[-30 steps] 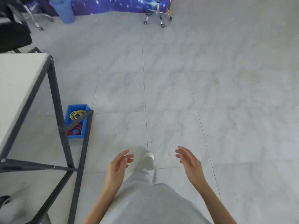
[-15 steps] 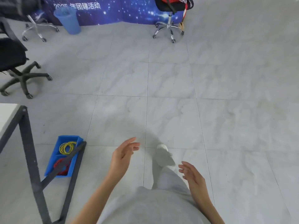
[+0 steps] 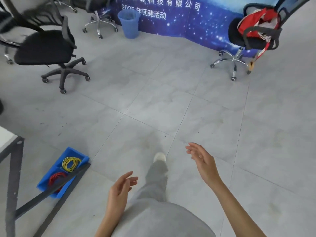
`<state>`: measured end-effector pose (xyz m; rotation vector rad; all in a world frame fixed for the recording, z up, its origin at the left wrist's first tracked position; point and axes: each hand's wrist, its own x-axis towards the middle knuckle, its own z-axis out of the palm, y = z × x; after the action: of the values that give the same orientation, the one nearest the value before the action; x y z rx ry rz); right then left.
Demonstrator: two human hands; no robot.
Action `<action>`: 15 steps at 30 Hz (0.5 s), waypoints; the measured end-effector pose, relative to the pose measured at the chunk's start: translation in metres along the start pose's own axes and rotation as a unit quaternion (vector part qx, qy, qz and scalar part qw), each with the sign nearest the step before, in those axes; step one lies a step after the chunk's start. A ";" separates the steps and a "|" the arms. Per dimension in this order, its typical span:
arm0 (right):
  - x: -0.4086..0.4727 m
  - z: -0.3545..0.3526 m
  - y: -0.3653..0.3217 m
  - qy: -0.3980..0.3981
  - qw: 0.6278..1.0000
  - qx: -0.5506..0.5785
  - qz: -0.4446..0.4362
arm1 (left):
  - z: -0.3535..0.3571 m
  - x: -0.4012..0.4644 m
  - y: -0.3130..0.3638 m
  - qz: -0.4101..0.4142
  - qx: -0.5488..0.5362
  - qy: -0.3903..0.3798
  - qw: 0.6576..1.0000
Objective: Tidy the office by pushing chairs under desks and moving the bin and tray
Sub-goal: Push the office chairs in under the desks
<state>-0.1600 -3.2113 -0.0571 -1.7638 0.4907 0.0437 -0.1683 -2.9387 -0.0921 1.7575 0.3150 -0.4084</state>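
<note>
A blue tray (image 3: 51,175) with yellow and red bands lies on the floor at lower left, partly under the dark desk frame (image 3: 56,189). A blue bin (image 3: 129,23) stands at the far wall. A black office chair (image 3: 44,48) stands at upper left, away from any desk. Another chair (image 3: 246,40) with a red bag on its seat stands at upper right. My left hand (image 3: 120,190) and my right hand (image 3: 203,159) hang low in front of me, both empty with fingers apart.
A blue starry banner (image 3: 196,19) runs along the far wall. A chrome-based chair (image 3: 99,23) stands left of the bin. The white desk corner (image 3: 6,137) shows at the left edge. My leg and white shoe (image 3: 159,157) step onto the grey tiled floor.
The view has lifted and moved forward, so the bin, banner and chairs now show larger. My right hand has risen ahead while my left has dropped back. The tray stays put.
</note>
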 end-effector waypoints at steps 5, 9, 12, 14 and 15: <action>0.109 -0.009 0.003 0.001 0.999 -0.006 0.037 | 0.057 0.134 0.075 0.018 0.012 -0.045 0.999; 0.178 -0.023 -0.013 -0.011 0.998 -0.009 0.069 | 0.087 0.233 0.167 0.064 0.028 -0.073 0.995; 0.239 -0.034 -0.036 -0.006 0.996 0.009 0.086 | 0.106 0.303 0.232 0.077 0.038 -0.088 0.992; 0.284 -0.040 -0.048 0.003 0.996 0.015 0.090 | 0.117 0.347 0.265 0.085 0.031 -0.091 0.992; 0.310 -0.041 -0.053 0.006 0.996 0.016 0.090 | 0.121 0.370 0.278 0.086 0.027 -0.087 0.992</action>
<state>0.1305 -3.3345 -0.0863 -1.6856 0.6557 0.1519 0.2697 -3.1210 -0.0318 1.7720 0.0273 -0.4459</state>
